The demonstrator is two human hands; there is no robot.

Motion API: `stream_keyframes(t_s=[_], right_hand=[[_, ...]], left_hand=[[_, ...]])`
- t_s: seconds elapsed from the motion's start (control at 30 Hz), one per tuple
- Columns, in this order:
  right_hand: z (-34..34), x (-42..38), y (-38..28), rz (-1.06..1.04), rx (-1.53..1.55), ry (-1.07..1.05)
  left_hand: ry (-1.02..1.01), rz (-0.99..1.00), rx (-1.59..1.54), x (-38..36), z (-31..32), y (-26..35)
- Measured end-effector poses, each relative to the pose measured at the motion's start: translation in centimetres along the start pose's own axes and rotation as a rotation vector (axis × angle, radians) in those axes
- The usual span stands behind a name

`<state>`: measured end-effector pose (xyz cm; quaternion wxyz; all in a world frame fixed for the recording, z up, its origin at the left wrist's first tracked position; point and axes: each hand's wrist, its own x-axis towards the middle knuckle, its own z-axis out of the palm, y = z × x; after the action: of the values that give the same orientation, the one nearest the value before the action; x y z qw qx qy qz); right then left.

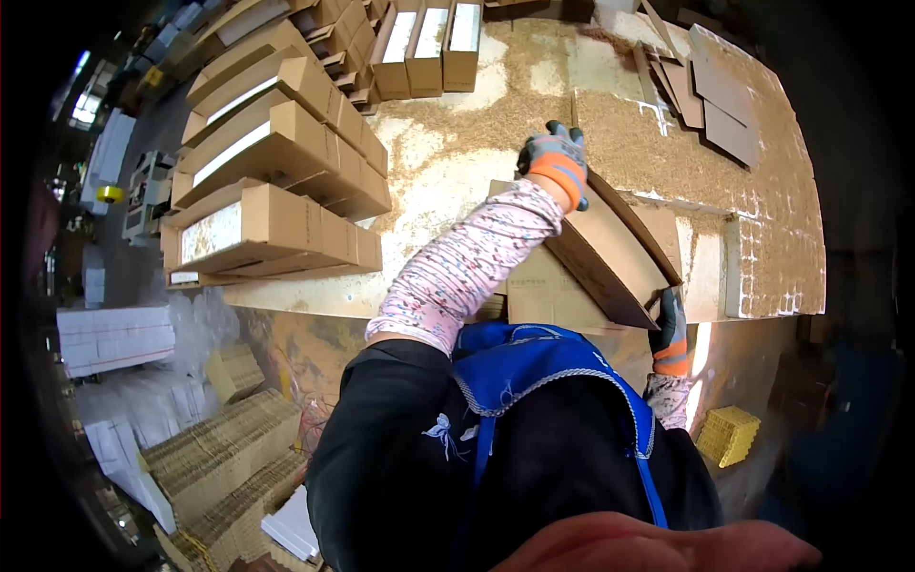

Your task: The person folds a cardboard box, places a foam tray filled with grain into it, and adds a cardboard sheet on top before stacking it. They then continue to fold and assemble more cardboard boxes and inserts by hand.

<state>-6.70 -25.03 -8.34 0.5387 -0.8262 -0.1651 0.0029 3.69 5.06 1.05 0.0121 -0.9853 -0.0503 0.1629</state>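
Observation:
An open cardboard box (610, 253) lies slanted near the front edge of the worktable, its long side walls standing up. At its far end is my left hand (556, 160), in a grey glove with an orange band, with a finger over the end wall; the grip is partly hidden. My right hand (670, 324), gloved alike, holds the near right corner, its fingers close together. Flat cardboard (538, 291) lies under and beside the box.
Long cardboard boxes with white contents (286, 224) stand at the left, and more (443, 57) at the back. Loose cardboard pieces (729, 119) lie at the back right. A white-edged block (777, 267) is on the right. Stacked sheets (224, 443) are below left.

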Motion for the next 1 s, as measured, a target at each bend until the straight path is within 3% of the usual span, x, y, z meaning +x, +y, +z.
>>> stream_keyframes(t_s=[0.03,0.2,0.27,0.3,0.33,0.43,0.47,0.6,0.67,0.7,0.73,0.77,0.8,0.83,0.87,0.97,1.0], right_hand=[[-0.4,0.2,0.5,-0.444,-0.453,-0.055],[1.1,-0.3,-1.6,-0.278,-0.479,-0.068],[1.4,-0.7,-2.1,-0.092,-0.451,-0.017],[1.3,-1.1,-0.8,-0.101,-0.450,0.004],[1.1,-1.2,-0.7,-0.087,-0.455,0.012],[1.6,-1.9,-0.5,0.117,-0.319,0.040],[1.6,-1.8,-0.2,0.157,-0.280,0.054],[1.7,-1.7,-0.5,0.378,-0.060,0.171],[1.7,-2.0,-0.9,0.288,-0.265,0.107],[1.5,-1.9,-0.1,0.301,-0.264,0.123],[1.4,-2.3,0.9,0.420,-0.068,0.169],[1.3,-2.9,1.7,0.534,0.130,0.217],[1.4,-3.4,2.1,0.541,0.127,0.247],[1.4,-3.7,2.1,0.495,0.088,0.212],[1.2,-3.9,2.0,0.449,0.050,0.171],[1.5,-2.5,-0.1,0.497,0.135,0.193],[1.7,-1.1,-1.3,0.811,0.648,0.326]], left_hand=[[0.002,-0.020,0.006,0.8,0.5,0.5],[0.023,0.151,0.263,0.5,0.9,1.1],[0.047,0.140,0.151,0.6,2.6,1.7],[0.191,0.226,0.239,0.2,4.0,1.9],[0.124,0.141,0.041,-1.7,2.0,1.6],[0.145,0.252,0.099,-2.5,1.8,2.0],[0.133,0.418,0.173,-2.2,1.4,1.9],[0.196,0.697,-0.198,-0.9,0.2,-3.6],[0.052,0.722,-1.100,1.0,0.2,-8.5],[0.095,0.594,-1.439,2.1,1.1,-10.2],[0.128,0.432,-1.768,3.1,2.7,-11.1],[0.111,0.495,-1.599,4.4,4.6,-11.3],[0.087,0.561,-1.428,5.0,5.1,-10.7],[-0.166,0.555,-1.343,4.4,5.8,-9.2],[-0.287,0.561,-1.398,4.2,6.1,-8.9],[-0.373,0.620,-1.383,6.0,8.0,-9.3],[-0.388,0.610,-1.341,6.2,7.8,-9.4]])
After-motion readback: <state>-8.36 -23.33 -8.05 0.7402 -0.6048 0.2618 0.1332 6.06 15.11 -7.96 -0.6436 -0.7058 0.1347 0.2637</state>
